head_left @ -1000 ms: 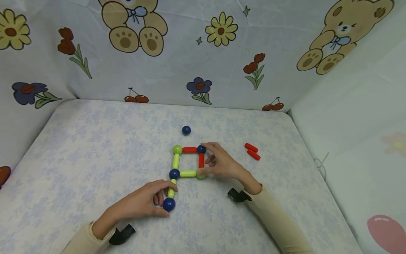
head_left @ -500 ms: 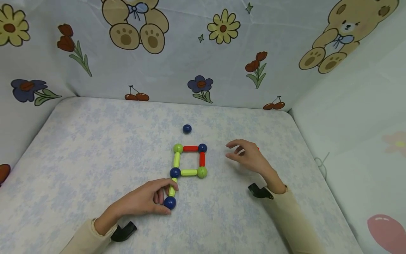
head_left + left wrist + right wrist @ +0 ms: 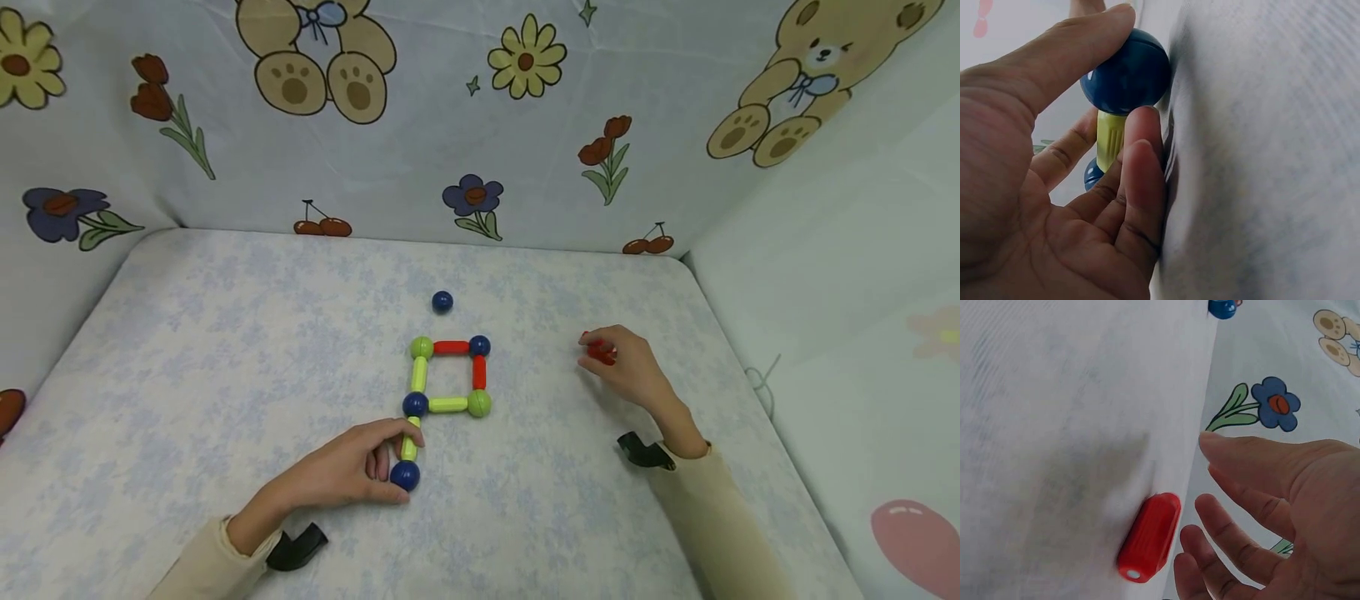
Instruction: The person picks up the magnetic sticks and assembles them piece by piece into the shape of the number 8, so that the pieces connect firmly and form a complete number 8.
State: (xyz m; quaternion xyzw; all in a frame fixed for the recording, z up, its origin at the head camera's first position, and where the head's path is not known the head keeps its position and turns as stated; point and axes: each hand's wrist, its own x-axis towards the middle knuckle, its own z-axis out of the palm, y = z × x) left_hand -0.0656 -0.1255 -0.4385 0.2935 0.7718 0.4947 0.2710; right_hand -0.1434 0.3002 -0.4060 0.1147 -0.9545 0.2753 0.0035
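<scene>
A flat magnetic-stick figure lies on the table: a square of red sticks [image 3: 452, 347] and yellow-green sticks [image 3: 447, 405], with blue and green balls at its corners. From its near left blue ball [image 3: 416, 404], one more yellow-green stick [image 3: 409, 450] runs toward the person and ends in another blue ball [image 3: 405, 476]. My left hand [image 3: 337, 467] holds this tail, thumb on the end ball and index finger over the stick. My right hand [image 3: 633, 367] hovers over loose red sticks [image 3: 600, 353], fingers bent but apart; the right wrist view shows a gap to a red stick [image 3: 1150, 540].
A loose blue ball [image 3: 442, 302] rests behind the square. The table [image 3: 262, 333] has a pale blue patterned cover. A printed cloth wall [image 3: 420, 150] stands along its back, and another pale wall [image 3: 825, 375] is at the right.
My right hand has left the square's right corners and moved right to the loose red sticks. My left hand keeps its hold on the tail.
</scene>
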